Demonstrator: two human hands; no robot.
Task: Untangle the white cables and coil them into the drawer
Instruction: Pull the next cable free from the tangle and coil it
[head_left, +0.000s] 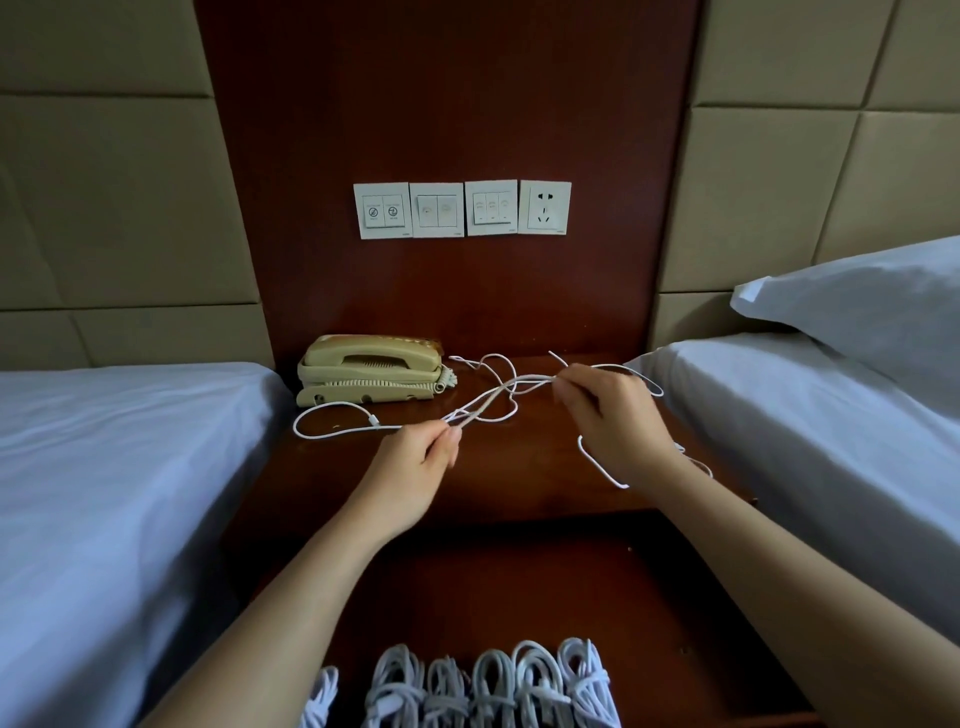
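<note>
Open drawer (519, 587) at btm – row of coiled white bundles (493, 686) inside. Above nightstand top (519, 467), left hand (415, 467) and right hand (608, 415) each pinch loose white cable (496, 394) – doubled strand runs low-left to up-right.

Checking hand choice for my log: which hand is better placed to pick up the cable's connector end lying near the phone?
Probably the left hand: it pinches the white cable close to the connector end, while the right hand holds the strands farther right.
</note>
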